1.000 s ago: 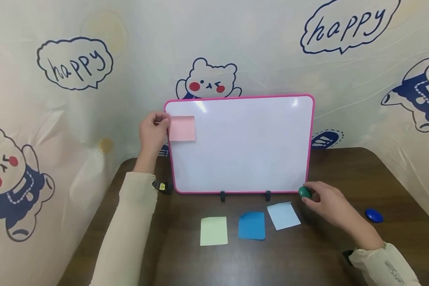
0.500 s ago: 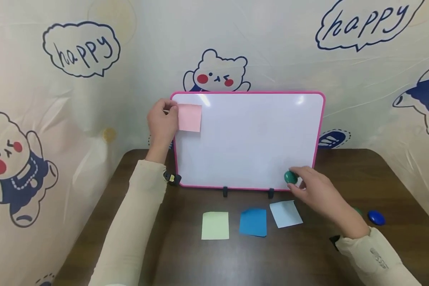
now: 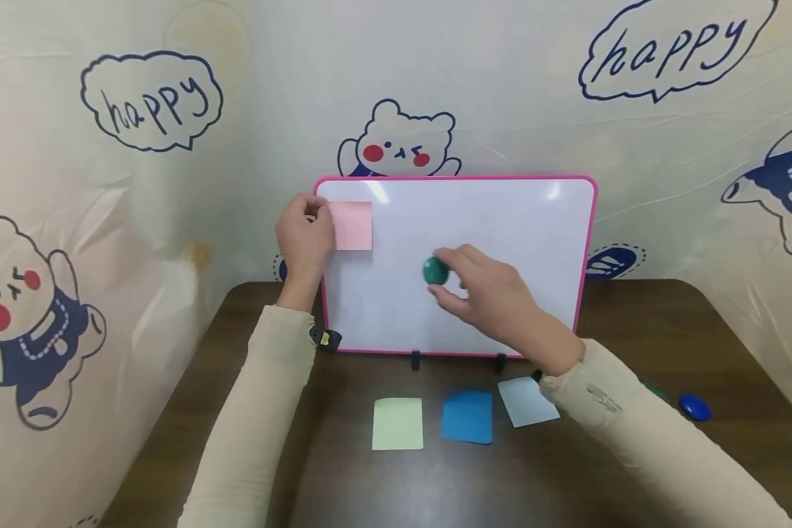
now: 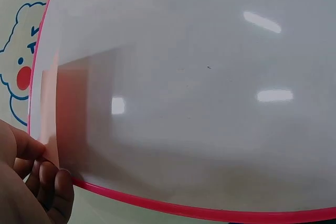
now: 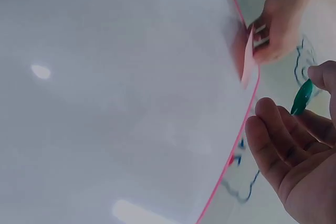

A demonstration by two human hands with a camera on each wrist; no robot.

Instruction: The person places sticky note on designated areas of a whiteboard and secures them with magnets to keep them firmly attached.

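on the brown table (image 3: 369, 484), a whiteboard (image 3: 475, 220) stands before printed sheeting (image 3: 515, 88).

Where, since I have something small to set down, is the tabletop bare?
The brown table is bare in front of the pale green sticky note and blue sticky note, between the left sleeve and right sleeve, and right of the whiteboard, behind the dark blue magnet. It is crowded around the pale blue sticky note, beside the right sleeve.

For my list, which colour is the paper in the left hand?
The paper is light pink, clearest in the head view.
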